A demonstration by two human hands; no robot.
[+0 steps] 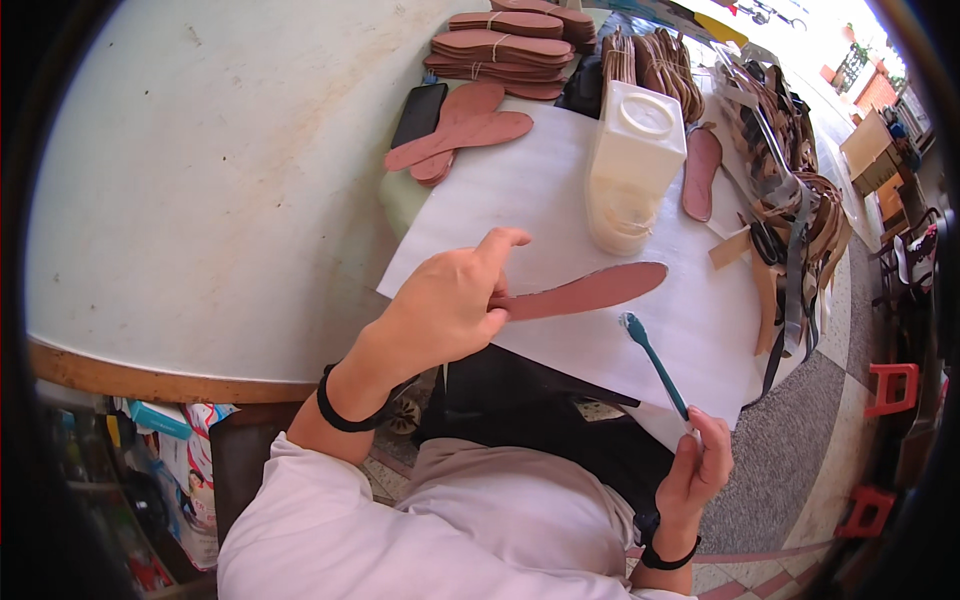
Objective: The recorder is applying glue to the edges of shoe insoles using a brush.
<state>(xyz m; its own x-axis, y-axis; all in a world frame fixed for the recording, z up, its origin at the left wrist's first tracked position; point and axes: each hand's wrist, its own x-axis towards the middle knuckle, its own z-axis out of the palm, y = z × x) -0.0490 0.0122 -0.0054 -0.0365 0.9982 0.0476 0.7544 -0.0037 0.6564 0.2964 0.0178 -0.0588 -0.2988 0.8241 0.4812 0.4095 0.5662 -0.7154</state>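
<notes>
My left hand pinches one end of a reddish-brown shoe insole between thumb and fingers, its index finger stretched out above. The insole points right and slightly away, over white sheeting. At the lower right, my right hand grips the handle end of a teal toothbrush. Its whitish bristle head is just below the insole, apart from it. Beyond the insole stands a cut white plastic jug, with yellowish residue in its lower part.
Bundled insoles are stacked at the back, near loose crossed insoles and a black phone. Another insole lies right of the jug. Strips and scraps heap along the right edge, with scissors among them. Red stools stand on the floor.
</notes>
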